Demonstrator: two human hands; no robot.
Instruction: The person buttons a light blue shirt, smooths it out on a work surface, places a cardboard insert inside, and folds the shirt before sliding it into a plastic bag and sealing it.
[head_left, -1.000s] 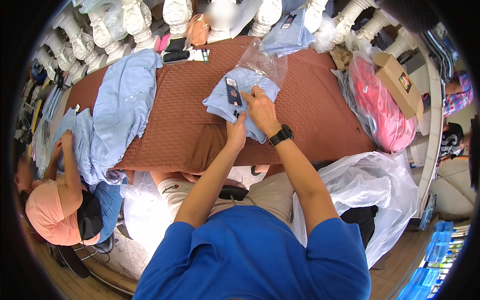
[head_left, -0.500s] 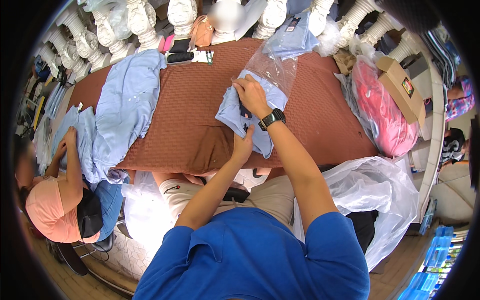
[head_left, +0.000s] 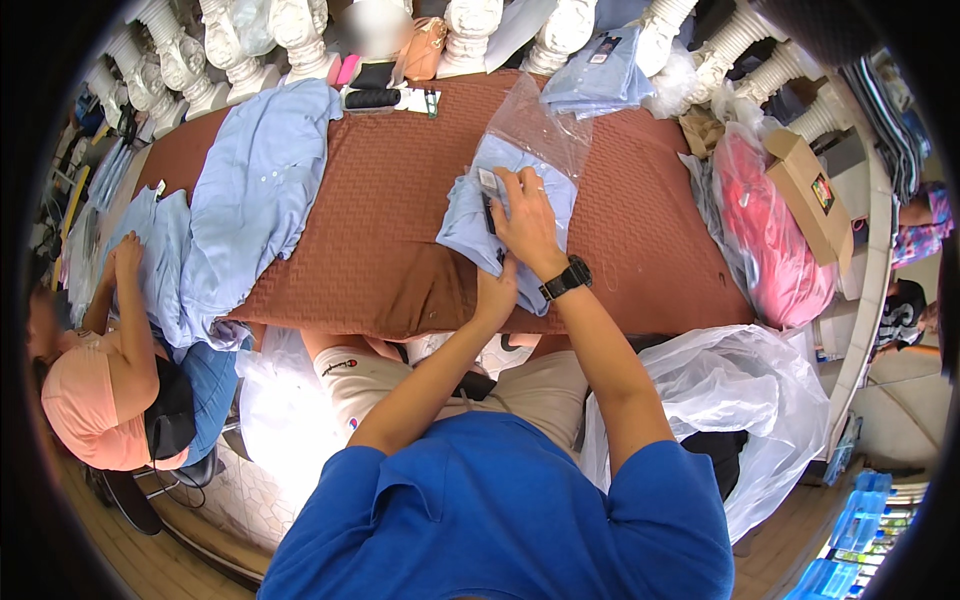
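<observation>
A folded light blue shirt [head_left: 462, 208] lies in front of me on the brown-covered table [head_left: 385, 200]. A clear plastic bag [head_left: 545, 125] extends from its far end. My right hand [head_left: 528, 222], with a black watch at the wrist, is closed at a dark hang tag [head_left: 489, 190] with a white label, on top of the shirt. Close to the shirt's near edge, my left hand [head_left: 496, 292] is closed on the fabric, and its fingertips are partly hidden below my right hand.
Bagged blue shirts [head_left: 600, 75] lie at the far edge, with black thread [head_left: 372, 98] further left. A pink bagged bundle [head_left: 765, 240] and a cardboard box [head_left: 805, 195] stand right. At left, a co-worker [head_left: 110, 385] handles blue shirts [head_left: 265, 170]. White plastic [head_left: 735, 385] hangs beside my right arm.
My right hand has shifted from the shirt's upper part nearer to me, and its fingers now lie beside the tag, whose white label shows. My left hand has moved slightly right.
</observation>
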